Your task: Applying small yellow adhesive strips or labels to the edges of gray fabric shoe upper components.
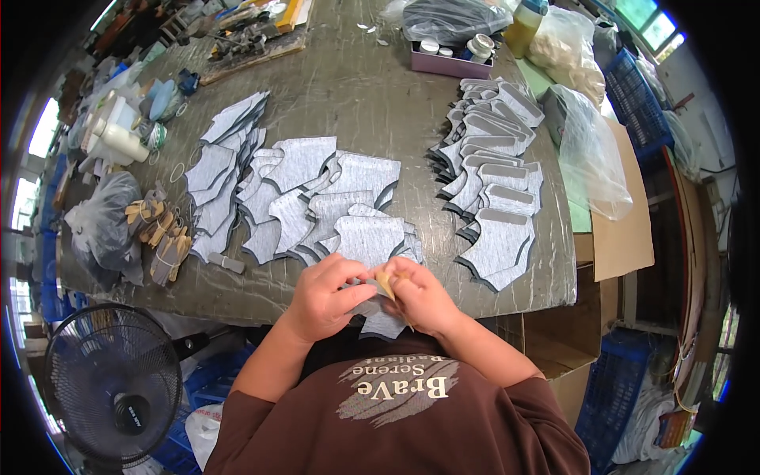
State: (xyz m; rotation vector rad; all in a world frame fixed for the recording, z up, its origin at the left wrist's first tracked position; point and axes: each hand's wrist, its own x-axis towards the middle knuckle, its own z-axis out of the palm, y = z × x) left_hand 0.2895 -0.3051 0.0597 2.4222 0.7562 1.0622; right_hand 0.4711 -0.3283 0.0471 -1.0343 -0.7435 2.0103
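Illumination is even, soft daylight, moderately bright. Sources: blown-out windows left of the worktop and more beyond its far right corner. The worktop surface shows a pale sheen, with only faint shadows. Fisheye distortion bends the worktop's edges; black vignette fills the corners. Centre sharp; rim detail soft and smeared

grey worktable, black floor fan, blue crates, bright windows

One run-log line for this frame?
left hand: grips grey cut piece | right hand: pinches tan strip onto it | table: grey stacks
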